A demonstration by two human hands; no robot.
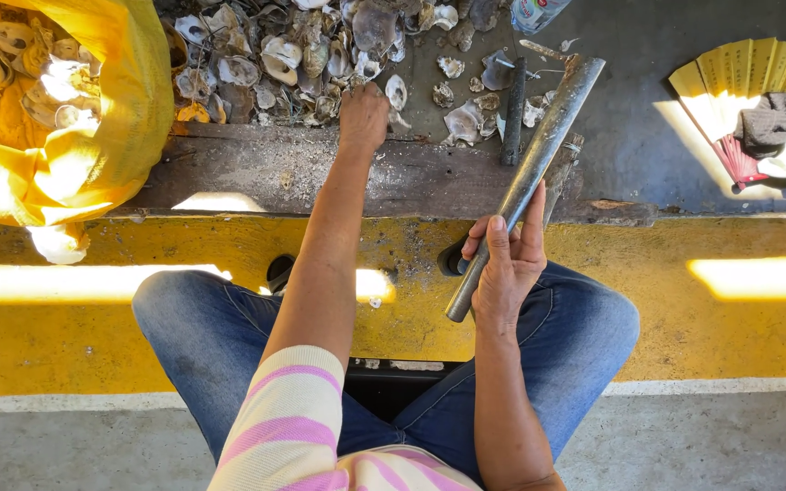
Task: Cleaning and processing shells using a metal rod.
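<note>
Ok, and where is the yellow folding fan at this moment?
In the head view, the yellow folding fan lies open at the upper right on the dark floor, a grey cloth resting on it, right of the metal bar.

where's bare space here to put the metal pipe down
Free: the dark wooden plank between the yellow sack and the grey metal pipe, and grey floor between pipe and yellow folding fan. Crowded: the shell pile under the left hand.

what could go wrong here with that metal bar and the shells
The right hand grips the long grey metal bar only near its lower end, so it might slip or swing. The left hand reaches bare into the pile of rough grey oyster shells, where edges may cut.
</note>
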